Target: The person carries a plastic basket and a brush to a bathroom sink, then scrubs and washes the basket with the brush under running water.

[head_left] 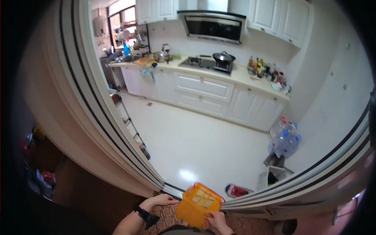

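An orange plastic basket (188, 212) with slotted sides and a handle is in front of me, low in the view. My right hand (216, 220) is closed on its near right edge. On the other side, my left hand (166, 200) reaches toward the basket with its fingers stretched out. Its fingertips are at the basket's left edge; whether they touch it I cannot tell. A dark band is on my left wrist.
A doorway with a floor track (172, 189) opens onto a white kitchen floor (196, 149). Just inside lie a red package (238, 191), a white crate (261, 179) and several plastic bottles (285, 141). A folding ladder (127, 117) stands left. A counter (246, 77) with a wok (223, 58) runs behind.
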Demonstrator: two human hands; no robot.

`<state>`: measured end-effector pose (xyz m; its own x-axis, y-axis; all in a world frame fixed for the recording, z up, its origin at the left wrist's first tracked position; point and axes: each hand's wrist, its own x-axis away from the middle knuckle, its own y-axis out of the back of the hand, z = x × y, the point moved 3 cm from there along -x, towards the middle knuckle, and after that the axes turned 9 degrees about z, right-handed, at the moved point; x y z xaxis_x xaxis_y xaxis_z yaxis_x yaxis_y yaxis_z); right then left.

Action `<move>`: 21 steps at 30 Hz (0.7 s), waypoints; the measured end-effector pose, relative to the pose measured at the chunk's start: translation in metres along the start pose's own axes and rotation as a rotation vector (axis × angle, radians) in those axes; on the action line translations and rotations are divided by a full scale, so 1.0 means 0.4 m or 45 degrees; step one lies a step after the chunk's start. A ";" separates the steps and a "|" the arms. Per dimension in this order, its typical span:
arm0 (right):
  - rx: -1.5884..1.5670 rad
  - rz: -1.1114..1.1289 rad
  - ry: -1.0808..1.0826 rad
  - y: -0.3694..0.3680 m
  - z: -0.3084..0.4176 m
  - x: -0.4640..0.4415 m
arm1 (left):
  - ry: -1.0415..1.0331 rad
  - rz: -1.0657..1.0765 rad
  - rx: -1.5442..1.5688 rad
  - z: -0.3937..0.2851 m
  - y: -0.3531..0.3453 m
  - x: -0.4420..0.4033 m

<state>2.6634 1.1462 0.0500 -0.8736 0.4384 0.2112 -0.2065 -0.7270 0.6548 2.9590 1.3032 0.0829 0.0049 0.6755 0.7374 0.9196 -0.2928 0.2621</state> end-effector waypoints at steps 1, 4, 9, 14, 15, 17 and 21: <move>0.043 -0.085 0.037 -0.001 0.004 -0.013 | -0.020 0.123 0.080 -0.016 -0.030 -0.024; 0.250 -0.227 0.169 0.034 0.025 -0.075 | 0.107 0.262 0.564 -0.024 -0.099 -0.090; 0.352 -0.197 0.209 0.072 0.109 -0.225 | 0.093 0.159 1.068 -0.064 -0.048 -0.164; 0.452 -0.197 0.331 0.103 0.152 -0.506 | 0.061 -0.266 1.337 -0.041 0.141 -0.327; 0.468 -0.189 0.350 0.114 0.162 -0.575 | 0.045 -0.278 1.354 -0.030 0.205 -0.365; 0.608 -0.163 0.416 0.122 0.192 -0.694 | -0.121 -0.151 1.778 0.010 0.298 -0.466; 0.291 -0.124 0.560 0.208 0.300 -0.909 | -0.394 -0.348 1.904 0.017 0.523 -0.462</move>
<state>3.0168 0.9897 0.1151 -0.9681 0.1988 -0.1525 -0.2379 -0.5380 0.8087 3.1532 1.1219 -0.0028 -0.3178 0.7575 0.5702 0.4458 0.6501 -0.6153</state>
